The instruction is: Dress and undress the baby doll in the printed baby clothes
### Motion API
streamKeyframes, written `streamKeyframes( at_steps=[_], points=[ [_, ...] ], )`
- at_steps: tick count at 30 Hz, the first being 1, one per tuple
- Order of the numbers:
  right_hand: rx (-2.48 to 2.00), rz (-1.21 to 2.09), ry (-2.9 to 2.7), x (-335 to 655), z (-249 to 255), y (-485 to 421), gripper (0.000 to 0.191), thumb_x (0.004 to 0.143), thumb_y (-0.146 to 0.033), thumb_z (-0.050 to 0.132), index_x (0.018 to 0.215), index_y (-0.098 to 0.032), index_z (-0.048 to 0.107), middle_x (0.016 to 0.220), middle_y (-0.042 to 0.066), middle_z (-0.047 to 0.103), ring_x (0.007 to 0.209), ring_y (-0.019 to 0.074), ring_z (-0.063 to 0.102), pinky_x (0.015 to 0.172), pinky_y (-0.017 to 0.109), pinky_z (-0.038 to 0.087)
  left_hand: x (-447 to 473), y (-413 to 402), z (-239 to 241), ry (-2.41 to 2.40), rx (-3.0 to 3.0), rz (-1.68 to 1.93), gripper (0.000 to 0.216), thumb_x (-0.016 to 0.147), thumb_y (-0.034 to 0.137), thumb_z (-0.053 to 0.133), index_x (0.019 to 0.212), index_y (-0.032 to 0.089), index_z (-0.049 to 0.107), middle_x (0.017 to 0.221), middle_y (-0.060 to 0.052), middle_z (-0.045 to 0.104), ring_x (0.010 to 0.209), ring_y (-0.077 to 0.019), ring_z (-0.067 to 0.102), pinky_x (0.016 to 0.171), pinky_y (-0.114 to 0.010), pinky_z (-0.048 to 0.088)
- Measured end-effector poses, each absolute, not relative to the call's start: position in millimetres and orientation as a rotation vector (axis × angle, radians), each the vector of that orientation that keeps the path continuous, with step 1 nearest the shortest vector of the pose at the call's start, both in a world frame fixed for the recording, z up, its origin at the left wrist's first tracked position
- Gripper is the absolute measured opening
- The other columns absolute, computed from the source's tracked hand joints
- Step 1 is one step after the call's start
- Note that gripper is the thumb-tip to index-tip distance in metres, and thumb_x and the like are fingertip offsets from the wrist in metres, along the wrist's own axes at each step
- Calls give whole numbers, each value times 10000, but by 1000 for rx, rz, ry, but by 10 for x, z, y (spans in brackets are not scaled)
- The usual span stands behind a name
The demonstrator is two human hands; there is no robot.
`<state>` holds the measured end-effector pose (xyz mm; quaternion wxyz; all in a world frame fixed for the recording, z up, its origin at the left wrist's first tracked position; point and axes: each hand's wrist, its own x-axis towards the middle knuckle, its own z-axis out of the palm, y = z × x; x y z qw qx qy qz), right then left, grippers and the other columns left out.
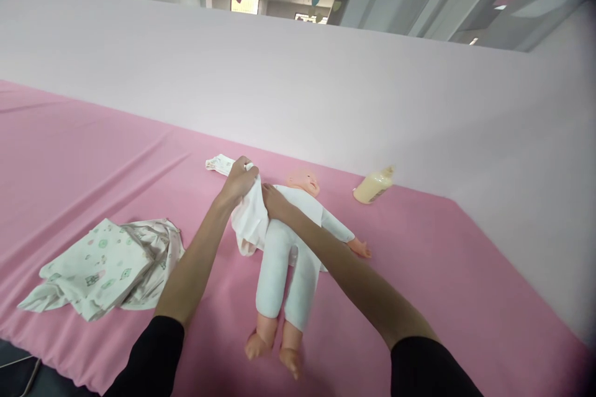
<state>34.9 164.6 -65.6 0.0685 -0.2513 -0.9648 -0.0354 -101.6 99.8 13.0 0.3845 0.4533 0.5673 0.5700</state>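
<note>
A baby doll (274, 267) with a white cloth body lies on its back, head toward the wall and bare feet toward me. My left hand (239, 181) is closed on a white baby shirt (251, 217), lifting its cloth beside the doll's torso. A printed sleeve (218, 164) of the shirt stretches out flat beyond that hand. Against the doll's side, my right hand (275, 201) is closed at the shirt's edge; its fingertips are hidden, so what they grip cannot be made out. The doll's arm on the left is covered.
A printed baby cloth (107, 267) lies crumpled at the left. Near the wall on the right, a pale yellow bottle (373, 186) rests tilted. The pink padded surface (395, 298) meets a white wall (288, 87) at the back and right.
</note>
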Motion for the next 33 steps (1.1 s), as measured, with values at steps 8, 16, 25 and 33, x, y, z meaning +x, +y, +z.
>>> streamKeyframes(
  at_steps=[8, 16, 25, 33],
  points=[
    [-1012, -164, -2954, 357, -578, 1690, 364, 858, -142, 562, 1205, -65, 640, 1243, 209, 624, 1146, 321, 556, 1015, 420, 418, -910, 1021, 50, 1384, 1267, 1408, 171, 805, 228, 612, 848, 226, 447, 675, 65, 389, 568, -86, 373, 530, -201, 314],
    [-1368, -37, -2921, 479, -379, 1786, 509, 853, -427, 648, 1270, -136, 609, 1240, 200, 634, 1112, 348, 628, 968, 440, 446, -1352, 984, 53, 1340, 1409, 1004, 324, 844, 479, 651, 956, 177, 616, 907, -45, 662, 769, -142, 605, 636, -229, 462],
    [-1498, 124, -2859, 437, -280, 1757, 477, 796, -329, 710, 1203, -103, 606, 1161, 219, 683, 1064, 334, 659, 891, 390, 482, -1514, 1385, -509, 1634, 1748, 585, 195, 768, 277, 590, 892, 154, 678, 877, -58, 702, 786, -189, 623, 652, -261, 478],
    [-1442, 160, -2811, 501, -315, 1771, 481, 760, -316, 731, 1170, -100, 600, 1148, 199, 703, 1081, 324, 666, 839, 355, 494, -1420, 1667, -589, 1570, 1816, 448, 211, 701, 189, 524, 824, 168, 694, 844, -48, 720, 786, -195, 629, 633, -246, 463]
  ],
)
